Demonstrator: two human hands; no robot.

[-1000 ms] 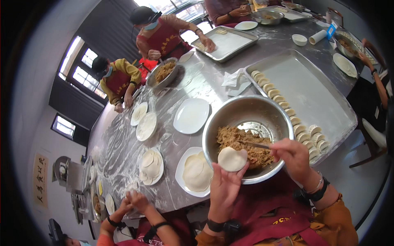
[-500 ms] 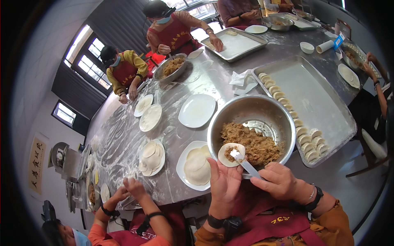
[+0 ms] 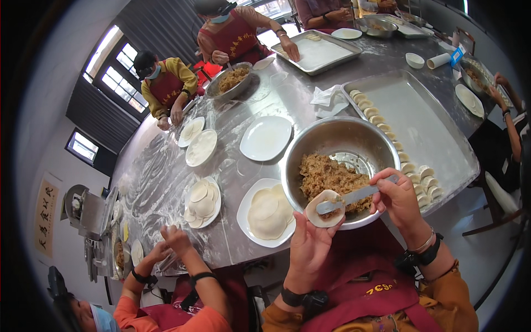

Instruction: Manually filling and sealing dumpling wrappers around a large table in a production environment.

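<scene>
My left hand (image 3: 311, 246) holds up a round dumpling wrapper (image 3: 317, 206) on its fingers, the edges slightly cupped, with some brown filling in it. In my right hand (image 3: 395, 193) is a flat, pale spatula (image 3: 357, 195), pinched near its handle end. Its blade lies across the filling inside the wrapper. Both hands are over the near rim of a large steel bowl (image 3: 293, 141). Brown minced filling (image 3: 332, 174) covers the bowl's near and left part. Left of the bowl, a white plate (image 3: 243, 217) carries a stack of wrappers (image 3: 270, 213).
A metal tray (image 3: 426, 127) with rows of folded dumplings (image 3: 381, 123) stands right of the bowl. A bare white plate (image 3: 266, 138) and more plates of wrappers (image 3: 202, 202) lie on the floury steel table (image 3: 166, 182). Co-workers sit around it; one person's hands (image 3: 171, 240) are close at left.
My right hand has risen and turned, bringing the spatula from a steep slant to nearly level. My left fingers now cup the wrapper, which tilts up. The view has shifted slightly.
</scene>
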